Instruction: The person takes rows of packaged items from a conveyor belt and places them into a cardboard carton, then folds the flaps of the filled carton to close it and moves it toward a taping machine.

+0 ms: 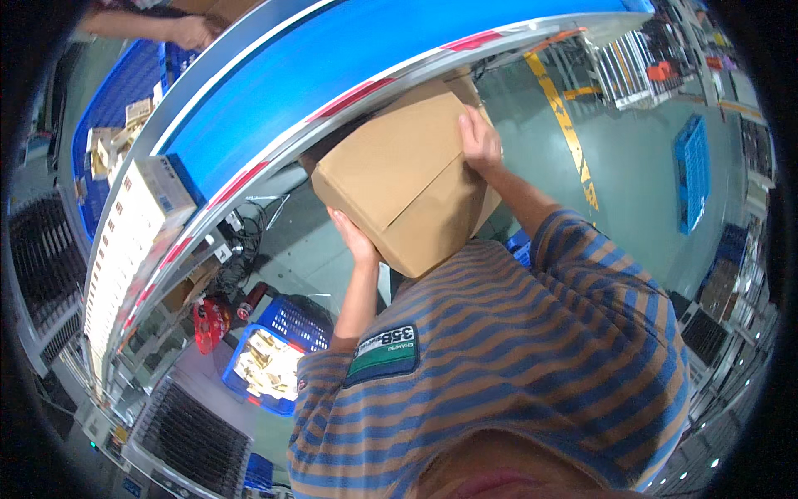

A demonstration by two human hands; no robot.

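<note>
Far side of the blue conveyor belt (357, 51), leftmost: blue crate (84, 158) with small pale boxes in it. On the belt's left end, row of white boxes (150, 200). Across the belt, co-worker's hand (193, 33) near that crate; grip unclear. Near side of the belt, low down: blue basket (301, 325) full of cream-coloured pieces.

Next, left hand (356, 241): fairly flat, fingers long, pressed to the lower-left edge of the brown carton (399, 179), supporting it; some of the hand is hidden. Carton sits tilted between both hands, just on the near side of the belt, close to the wearer's body; seam across the facing panel, contact with the belt can't be told. Right hand (480, 143): fingers bent over the carton's upper-right edge, partly closed, has hold of it.

Right of the belt, on the floor: blue pallet (692, 173).

Step in hand looks like carrying or turning the carton. Next move probably calls for levelling it, both hands firm, clear of the belt rail.
</note>
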